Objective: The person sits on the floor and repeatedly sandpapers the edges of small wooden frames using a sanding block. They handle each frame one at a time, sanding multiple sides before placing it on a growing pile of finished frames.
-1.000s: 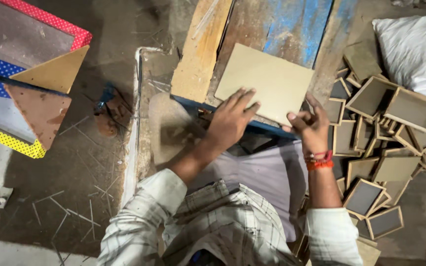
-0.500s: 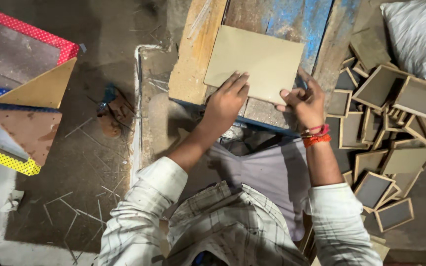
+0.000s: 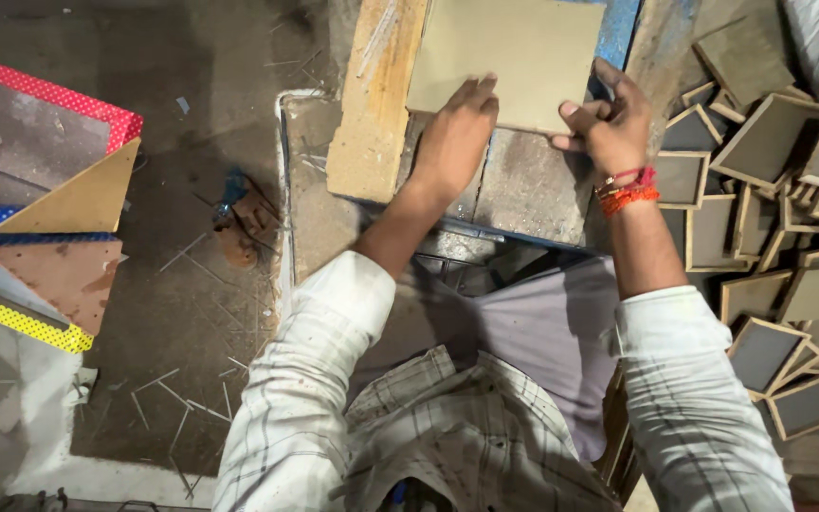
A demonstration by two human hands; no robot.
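**Head view: both hands settle a tan board on the worn bench**

We press our left hand point(image 3: 455, 133) flat on the near edge of the tan rectangular board point(image 3: 509, 57), fingers together and extended. Our right hand point(image 3: 609, 123), with red thread at the wrist, pinches the board's near right corner between thumb and curled fingers. The board lies at twelve o'clock on the blue-edged bench point(image 3: 523, 190), beside a pale wooden plank point(image 3: 376, 104) at eleven. We judge this the positioning step; the next move calls for steady, even pressure. No container shows: small framed panels point(image 3: 770, 190) lie loosely heaped at three o'clock, and dotted-trim triangular pieces point(image 3: 59, 209) at nine.
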